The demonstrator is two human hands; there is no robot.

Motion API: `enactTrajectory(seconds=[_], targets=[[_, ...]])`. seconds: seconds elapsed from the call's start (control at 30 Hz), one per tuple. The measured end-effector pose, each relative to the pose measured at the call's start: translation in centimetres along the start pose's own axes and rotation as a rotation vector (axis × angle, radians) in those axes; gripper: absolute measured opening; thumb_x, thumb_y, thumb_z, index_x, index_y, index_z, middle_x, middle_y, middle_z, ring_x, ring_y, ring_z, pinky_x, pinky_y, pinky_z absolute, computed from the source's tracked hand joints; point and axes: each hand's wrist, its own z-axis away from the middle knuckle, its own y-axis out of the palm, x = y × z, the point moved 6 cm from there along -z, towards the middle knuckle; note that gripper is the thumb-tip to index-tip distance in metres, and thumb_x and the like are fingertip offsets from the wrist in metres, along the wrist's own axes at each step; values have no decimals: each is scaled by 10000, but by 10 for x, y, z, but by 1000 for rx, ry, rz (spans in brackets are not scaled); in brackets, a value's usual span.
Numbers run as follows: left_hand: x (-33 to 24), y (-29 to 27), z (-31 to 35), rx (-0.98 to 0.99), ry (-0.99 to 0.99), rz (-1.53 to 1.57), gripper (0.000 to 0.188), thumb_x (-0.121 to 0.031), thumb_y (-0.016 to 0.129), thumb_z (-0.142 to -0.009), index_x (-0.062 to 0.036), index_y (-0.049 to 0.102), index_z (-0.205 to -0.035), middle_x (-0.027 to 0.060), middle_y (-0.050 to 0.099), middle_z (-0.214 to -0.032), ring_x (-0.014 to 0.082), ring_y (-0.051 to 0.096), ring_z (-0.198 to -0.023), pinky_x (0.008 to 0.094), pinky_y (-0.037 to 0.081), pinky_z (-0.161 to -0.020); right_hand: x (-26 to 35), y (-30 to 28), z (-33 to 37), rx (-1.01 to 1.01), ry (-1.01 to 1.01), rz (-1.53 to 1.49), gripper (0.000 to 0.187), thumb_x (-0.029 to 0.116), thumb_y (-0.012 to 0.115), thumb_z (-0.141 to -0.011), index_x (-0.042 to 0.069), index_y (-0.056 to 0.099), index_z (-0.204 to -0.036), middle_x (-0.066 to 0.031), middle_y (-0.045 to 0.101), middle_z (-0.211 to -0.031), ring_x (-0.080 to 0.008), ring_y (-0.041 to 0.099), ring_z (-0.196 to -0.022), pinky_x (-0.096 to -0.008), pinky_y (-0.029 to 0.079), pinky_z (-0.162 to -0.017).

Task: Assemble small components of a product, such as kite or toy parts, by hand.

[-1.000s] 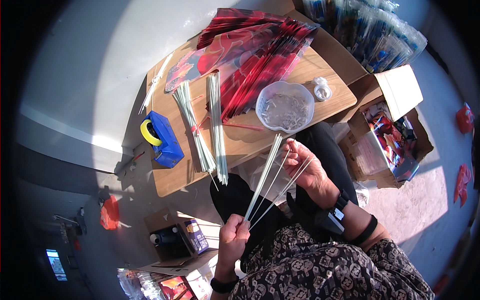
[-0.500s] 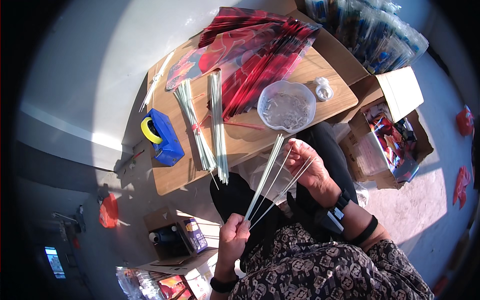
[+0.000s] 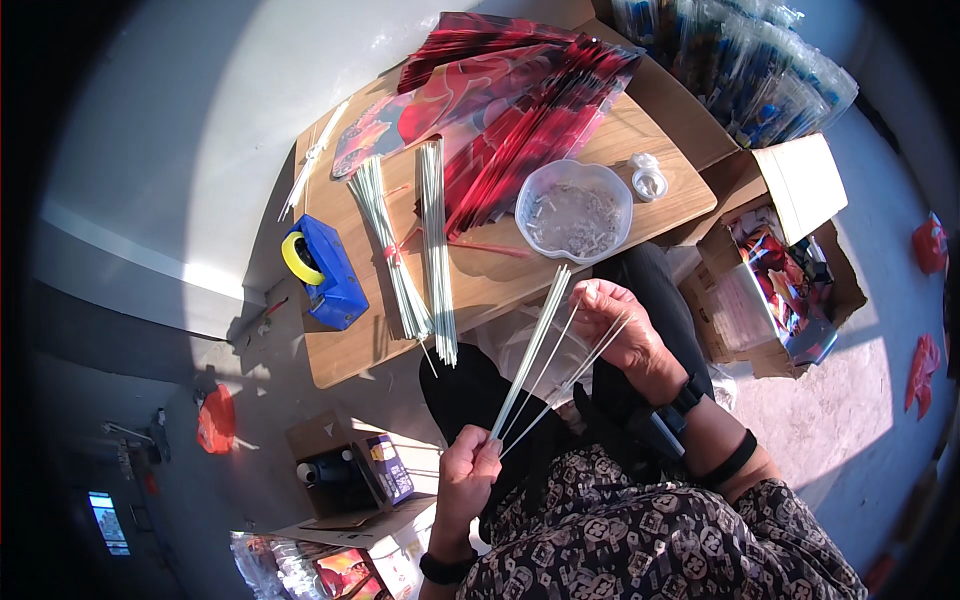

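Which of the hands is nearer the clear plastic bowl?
Right. The right hand is just below the clear plastic bowl in the picture; the left hand is lower and farther left.

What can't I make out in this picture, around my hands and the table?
Head view: the lower ends of the thin rods, hidden in the left hand.
Head view: whether the right hand pinches a rod; too small to tell.
Head view: what the bits in the plastic bowl are; too small.
Head view: the far plastic packets, cut off by the top edge.
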Motion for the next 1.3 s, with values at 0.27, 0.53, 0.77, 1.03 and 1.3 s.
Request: enactTrajectory(seconds=[0.27,0.53,0.77,1.03,1.3], targets=[[-6,2,-3,-47,-38,91,123,-73,497,-902,-22,485,-791,-7,425,-589,57,409,-498,209,329,-449,-40,30,18,337,280,208,161,13,684,-750,-37,645,-898,-71,612,-770,-89,454,-557,-211,357,-504],[1,0,-1,-42,-13,58,127,-73,497,-901,-28,481,-784,-15,416,-585,52,394,-498,213,314,-448,-37,3,4,52,223,115,181,36,684,-751,-66,634,-892,-40,596,-696,-86,498,-571,-205,380,-492],[6,1,-3,-20,2,56,128,-72,500,-901,-33,476,-781,-17,411,-583,50,388,-500,216,312,-446,-26,11,1,-62,63,80,166,98,680,-790,-19,633,-899,7,554,-672,-54,438,-547,-193,344,-488],[-1,4,-2,-19,-31,79,110,-69,501,-904,-24,488,-804,-16,427,-590,50,407,-500,208,325,-448,-19,16,1,-124,-101,252,104,97,678,-790,9,623,-803,4,565,-664,-42,422,-520,-190,308,-457],[0,0,-1,-74,36,75,78,-41,499,-894,-18,496,-819,-10,436,-594,51,412,-497,205,330,-450,-15,12,5,-160,-133,307,113,102,674,-785,4,619,-798,0,577,-674,-45,450,-542,-179,334,-488]])
